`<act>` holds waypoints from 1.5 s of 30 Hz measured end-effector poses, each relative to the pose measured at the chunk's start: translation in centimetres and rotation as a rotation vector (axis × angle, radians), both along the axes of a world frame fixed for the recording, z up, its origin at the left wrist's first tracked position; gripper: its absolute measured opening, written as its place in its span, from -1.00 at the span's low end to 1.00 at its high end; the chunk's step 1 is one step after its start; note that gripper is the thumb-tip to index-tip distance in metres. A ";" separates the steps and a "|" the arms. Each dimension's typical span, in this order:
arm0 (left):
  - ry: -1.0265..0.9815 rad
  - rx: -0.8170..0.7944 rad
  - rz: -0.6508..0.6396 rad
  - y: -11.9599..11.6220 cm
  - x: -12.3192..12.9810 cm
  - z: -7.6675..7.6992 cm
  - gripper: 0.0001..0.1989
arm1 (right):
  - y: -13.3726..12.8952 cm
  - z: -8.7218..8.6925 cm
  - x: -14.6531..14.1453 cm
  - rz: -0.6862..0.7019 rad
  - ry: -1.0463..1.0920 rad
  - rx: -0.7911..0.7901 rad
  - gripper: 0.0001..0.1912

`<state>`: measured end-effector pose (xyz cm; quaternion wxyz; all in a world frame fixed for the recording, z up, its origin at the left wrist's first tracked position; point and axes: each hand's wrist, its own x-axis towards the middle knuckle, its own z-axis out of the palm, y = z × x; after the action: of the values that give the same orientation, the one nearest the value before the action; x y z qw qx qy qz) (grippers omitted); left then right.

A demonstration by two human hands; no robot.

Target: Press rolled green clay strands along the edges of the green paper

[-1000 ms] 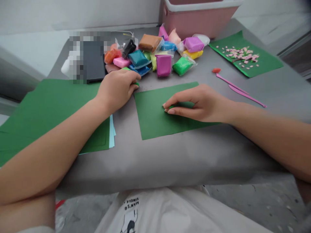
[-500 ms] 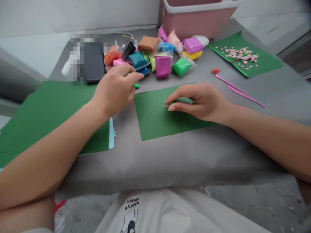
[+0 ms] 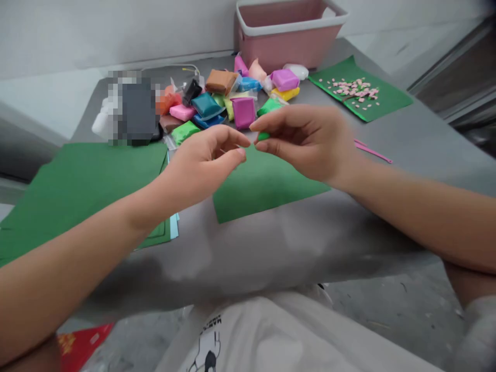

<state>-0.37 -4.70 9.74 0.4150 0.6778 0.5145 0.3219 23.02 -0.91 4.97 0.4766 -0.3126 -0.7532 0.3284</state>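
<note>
Between the thumb and fingertips of my right hand (image 3: 306, 142) is a small lump of bright green clay (image 3: 264, 136). My left hand (image 3: 209, 163) hovers just left of it, thumb and fingers apart, with nothing visible in them. Both hands are raised over a dark green sheet (image 3: 267, 186) lying on the grey table. Just behind my left hand lies an opened-looking bright green clay packet (image 3: 185, 133). Another green packet (image 3: 269, 106) is partly hidden behind my right hand.
Several coloured clay packets, among them a magenta one (image 3: 243, 113), lie at the back before a pink basket (image 3: 287, 46). Stacked green sheets (image 3: 85, 191) lie left. At right are a sheet with a pink blossom tree (image 3: 391, 98) and pink clay tools (image 3: 374, 152).
My left hand has come away from the packets, toward my right hand, its fingers now apart. The right hand has risen off the sheet with the green clay. The view has shifted.
</note>
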 end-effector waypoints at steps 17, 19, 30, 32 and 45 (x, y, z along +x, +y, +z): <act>-0.626 -0.428 -0.029 -2.9 0.8 -2.6 -0.64 | -2.7 -2.1 0.2 0.054 -0.165 0.424 -0.92; -0.642 -0.435 -0.042 -3.0 0.6 -2.9 -0.57 | -3.0 -2.1 0.1 0.035 -0.187 0.415 -0.90; -0.693 -0.482 -0.101 -2.5 0.3 -3.5 -0.35 | -3.2 -2.6 0.0 0.070 -0.100 0.432 -0.92; -0.686 -0.496 -0.099 -2.5 0.2 -3.5 -0.38 | -3.3 -2.5 -0.1 0.078 -0.077 0.423 -0.90; -0.688 -0.517 -0.050 -2.8 0.5 -3.8 -0.55 | -3.8 -2.2 -0.3 0.059 -0.016 0.367 -0.83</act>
<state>0.15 -7.53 5.95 0.7262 0.4169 0.3936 0.3794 22.71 -4.72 2.75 0.5097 -0.2005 -0.8132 0.1967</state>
